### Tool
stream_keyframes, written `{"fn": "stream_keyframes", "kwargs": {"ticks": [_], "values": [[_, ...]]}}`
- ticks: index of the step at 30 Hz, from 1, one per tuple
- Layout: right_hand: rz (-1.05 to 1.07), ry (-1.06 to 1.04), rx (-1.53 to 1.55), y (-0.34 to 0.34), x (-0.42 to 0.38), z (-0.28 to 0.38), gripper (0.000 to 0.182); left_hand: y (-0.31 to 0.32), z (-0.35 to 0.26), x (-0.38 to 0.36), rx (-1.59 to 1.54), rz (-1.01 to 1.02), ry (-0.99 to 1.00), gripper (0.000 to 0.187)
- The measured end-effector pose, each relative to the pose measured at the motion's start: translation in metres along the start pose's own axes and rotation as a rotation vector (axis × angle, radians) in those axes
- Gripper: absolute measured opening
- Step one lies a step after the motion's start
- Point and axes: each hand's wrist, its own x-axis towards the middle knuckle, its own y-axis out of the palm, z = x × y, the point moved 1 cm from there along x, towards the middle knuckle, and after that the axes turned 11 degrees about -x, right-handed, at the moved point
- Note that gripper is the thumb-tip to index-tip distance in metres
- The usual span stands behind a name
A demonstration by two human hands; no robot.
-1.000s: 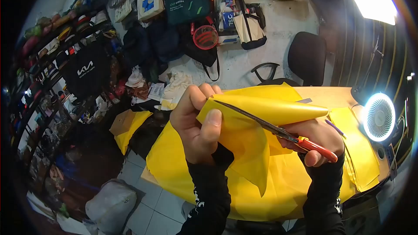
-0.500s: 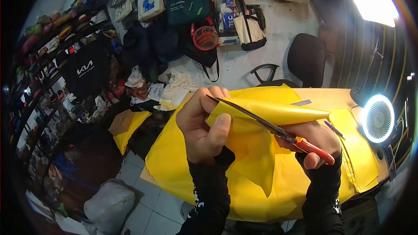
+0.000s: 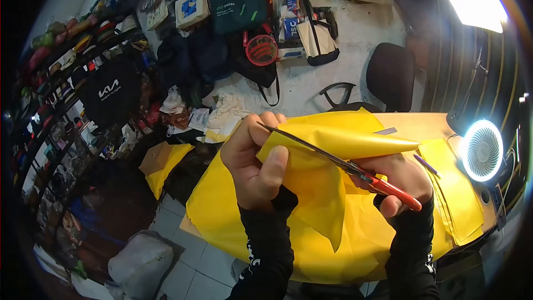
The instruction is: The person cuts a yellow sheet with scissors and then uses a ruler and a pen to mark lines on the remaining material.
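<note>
Above a light wood tabletop (image 3: 427,124), a person's two bare hands work at a large, smooth yellow sheet (image 3: 308,180), part of which is raised while yellow material spreads beneath it and over the table's near edge. The left hand (image 3: 252,164) pinches the sheet's upper left corner, thumb in front and the other fingers curled behind. The right hand (image 3: 394,175) is closed around the red handles of a pair of dark-bladed scissors (image 3: 351,167); its thumb lies at the lower handle, and the remaining fingers are partly hidden. The blades slant up and left along the raised sheet, their tips beside the left hand's curled fingers; whether they are fully together cannot be told. Above the blades, the sheet forms a cone-like fold, its narrow end pointing right over the right hand. To the right lie a slim purple pen-like object (image 3: 426,166) and a stack of flat yellow pieces (image 3: 461,211), near a lit, round white fan (image 3: 482,151). A flat grey strip (image 3: 386,131) rests behind the fold. Beyond the table stands a black office chair (image 3: 390,78); a dark green bag (image 3: 240,8) hangs on the wall.
</note>
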Motion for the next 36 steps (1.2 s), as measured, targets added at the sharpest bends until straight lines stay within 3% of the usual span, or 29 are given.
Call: {"fn": "stream_keyframes", "kwargs": {"ticks": [5, 14, 26, 36], "values": [[0.080, -0.043, 0.076, -0.001, -0.001, -0.006, 0.107, -0.001, -0.002, 0.000, -0.081, -0.014, -0.022, 0.021], [0.025, 0.016, 0.097, 0.003, 0.001, 0.003, 0.108, -0.003, 0.003, 0.000, 0.018, 0.074, -0.015, 0.017], [0.007, 0.083, 0.069, 0.008, 0.001, -0.003, 0.104, -0.004, 0.001, -0.001, 0.041, 0.033, -0.004, 0.027], [0.013, 0.043, 0.044, 0.002, -0.001, -0.004, 0.109, 0.002, -0.004, -0.002, 0.016, 0.053, -0.136, 0.030]]}}
